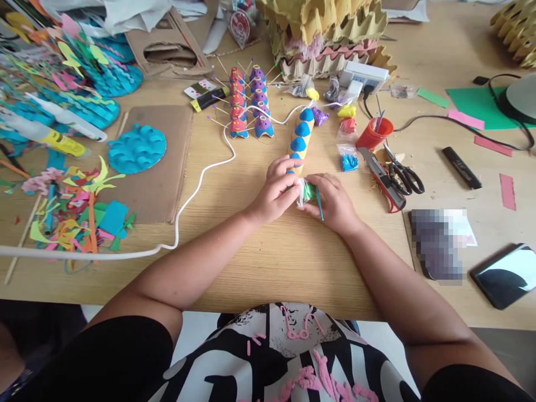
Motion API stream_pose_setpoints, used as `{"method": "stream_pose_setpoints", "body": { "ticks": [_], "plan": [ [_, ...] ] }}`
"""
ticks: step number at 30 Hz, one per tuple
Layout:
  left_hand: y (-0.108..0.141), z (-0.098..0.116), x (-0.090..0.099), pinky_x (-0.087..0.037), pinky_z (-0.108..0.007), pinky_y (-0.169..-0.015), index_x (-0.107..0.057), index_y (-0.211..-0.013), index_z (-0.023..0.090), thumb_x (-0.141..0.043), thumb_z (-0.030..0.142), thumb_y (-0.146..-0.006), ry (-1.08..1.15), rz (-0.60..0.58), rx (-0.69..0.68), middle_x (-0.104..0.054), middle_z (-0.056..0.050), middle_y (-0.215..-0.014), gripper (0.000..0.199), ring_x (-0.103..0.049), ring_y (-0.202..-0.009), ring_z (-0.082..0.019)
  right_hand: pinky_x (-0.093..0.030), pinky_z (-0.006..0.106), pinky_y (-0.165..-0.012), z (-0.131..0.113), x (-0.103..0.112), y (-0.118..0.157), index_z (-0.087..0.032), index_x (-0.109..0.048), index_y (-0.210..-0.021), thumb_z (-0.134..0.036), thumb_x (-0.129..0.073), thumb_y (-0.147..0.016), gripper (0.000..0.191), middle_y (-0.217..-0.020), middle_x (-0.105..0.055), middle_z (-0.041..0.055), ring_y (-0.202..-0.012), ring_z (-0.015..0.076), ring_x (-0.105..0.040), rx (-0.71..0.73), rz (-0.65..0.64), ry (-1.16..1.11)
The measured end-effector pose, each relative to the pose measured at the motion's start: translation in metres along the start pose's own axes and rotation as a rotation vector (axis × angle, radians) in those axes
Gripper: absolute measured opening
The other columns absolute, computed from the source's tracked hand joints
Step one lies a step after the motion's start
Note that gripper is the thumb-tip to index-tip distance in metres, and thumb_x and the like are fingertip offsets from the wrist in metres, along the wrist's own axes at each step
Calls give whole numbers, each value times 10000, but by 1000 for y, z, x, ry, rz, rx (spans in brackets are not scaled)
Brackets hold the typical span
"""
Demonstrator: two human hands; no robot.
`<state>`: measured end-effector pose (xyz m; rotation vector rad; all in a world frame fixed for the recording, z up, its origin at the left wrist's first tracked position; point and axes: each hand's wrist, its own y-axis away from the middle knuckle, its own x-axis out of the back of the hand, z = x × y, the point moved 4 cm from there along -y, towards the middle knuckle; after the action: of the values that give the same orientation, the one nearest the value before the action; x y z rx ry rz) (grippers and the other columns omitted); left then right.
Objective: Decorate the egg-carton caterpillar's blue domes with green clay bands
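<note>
Green clay bag [307,192], pinched by left hand [272,192] and right hand [336,207] (which grips a blue stick [319,203]), could rip if poked.

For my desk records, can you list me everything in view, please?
egg trays: several, mostly yellow, back
painted strips: three, red, purple, yellow, centre
power strip: one, white, back
scraps: many, mixed, left
glue bottles: two, white, left
disc: one, blue, on cardboard
cup: one, red, right
cutter: one, red, right
scissors: one, black, right
phone: one, black, right
cable: one, white, left
sheet: one, green, right
clear bag: one, green inside, centre
stick: one, blue, centre
left hand: one, bare, centre
right hand: one, bare, centre
</note>
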<state>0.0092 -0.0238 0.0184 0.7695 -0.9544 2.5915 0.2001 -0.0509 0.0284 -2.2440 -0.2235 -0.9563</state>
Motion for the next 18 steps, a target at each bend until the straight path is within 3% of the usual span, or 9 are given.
{"method": "stream_pose_setpoints", "body": {
  "ticks": [5,10,18],
  "plan": [
    [1,-2,0,-375,-504,-1346,-665,-920,240,-605,291,-1027,-89,92,2,-671,-66,-1430,133,-477,-1512,-265,-592,424,-853,-1,6,0,-217,-700,-1168,-704,-686,-954,532,-1040,-749,114,-962,279,-718,-47,51,-52],
    [0,-3,10,-389,-518,-1327,-695,-1040,243,-735,378,-989,-102,215,18,-643,-89,-1450,150,-528,-1479,-275,-599,418,-868,2,7,-1,-226,-683,-1226,-697,-688,-959,541,-1082,-744,112,-976,265,-709,-68,105,-113],
    [-2,0,9,-341,-578,-1364,-782,-1103,295,-823,431,-936,-189,140,-14,-628,-42,-1518,220,-458,-1552,-293,-607,469,-916,10,7,0,-260,-633,-1295,-690,-760,-911,591,-1134,-718,108,-1016,280,-687,-166,89,-167]
  ]
}}
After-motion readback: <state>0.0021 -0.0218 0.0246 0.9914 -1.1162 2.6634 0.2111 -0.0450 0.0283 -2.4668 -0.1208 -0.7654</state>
